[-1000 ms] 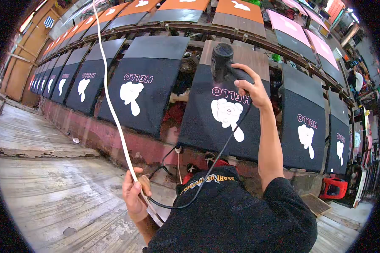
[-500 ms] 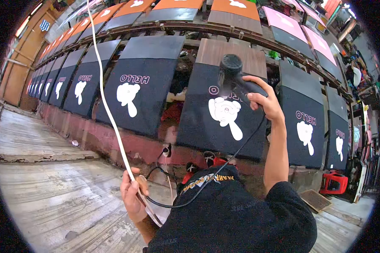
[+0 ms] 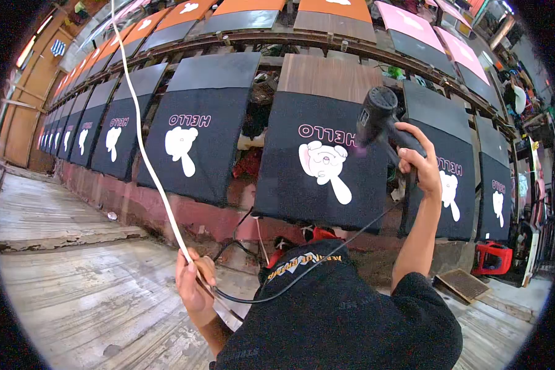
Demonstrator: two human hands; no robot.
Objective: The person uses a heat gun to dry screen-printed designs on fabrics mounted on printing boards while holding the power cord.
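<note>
My right hand (image 3: pixel 420 161) is wrapped round the handle of a black hair dryer (image 3: pixel 376 114). Its nozzle points down over the right edge of a black printed cloth panel (image 3: pixel 290 179), apart from it. A pink "HELLO" outline and a white bear-like figure (image 3: pixel 328 165) are printed on this panel. My left hand (image 3: pixel 195 280), fingers closed, grips a white cable (image 3: pixel 149 161) that runs up out of view. The dryer's black cord (image 3: pixel 314 265) hangs across my front to the left hand; how the two meet is partly hidden by the fingers.
More black printed panels (image 3: pixel 188 148) lie on boards in a long row to both sides. Behind a rail stand orange panels (image 3: pixel 246 7) and pink panels (image 3: pixel 410 28). A red plastic stool (image 3: pixel 492 258) stands at right. Worn flooring (image 3: pixel 105 296) lies at left.
My right hand has moved the hair dryer to the right, from over the lettering to the panel's right edge. The full "HELLO" now shows. My left hand keeps its grip on the cable.
</note>
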